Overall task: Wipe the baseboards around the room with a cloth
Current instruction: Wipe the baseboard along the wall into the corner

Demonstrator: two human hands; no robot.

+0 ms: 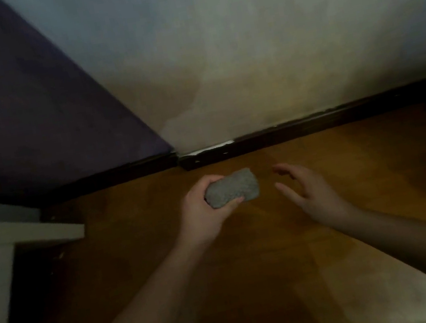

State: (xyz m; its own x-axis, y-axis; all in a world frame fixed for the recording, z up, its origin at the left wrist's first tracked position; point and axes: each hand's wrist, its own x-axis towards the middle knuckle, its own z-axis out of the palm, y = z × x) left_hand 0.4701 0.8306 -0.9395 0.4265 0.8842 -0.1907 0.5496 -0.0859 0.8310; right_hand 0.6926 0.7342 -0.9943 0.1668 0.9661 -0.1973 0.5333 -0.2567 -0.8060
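We have one head view, wide-angle, looking forward and steeply down from above into a room corner (176,152), close over both forearms and the floor (349,165).

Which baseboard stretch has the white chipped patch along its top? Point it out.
The right baseboard, under the pale wall; its white patch sits beside the corner. The left baseboard, under the purple wall, shows none.

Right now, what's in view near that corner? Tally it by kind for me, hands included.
Hands: 2, the left hand gripping the cloth, the right hand with fingers spread, holding nothing
Grey cloth: 1, folded
Dark baseboard runs: 2, left run, right run, meeting at the corner
White furniture piece: 1, at the left edge
Total: 6
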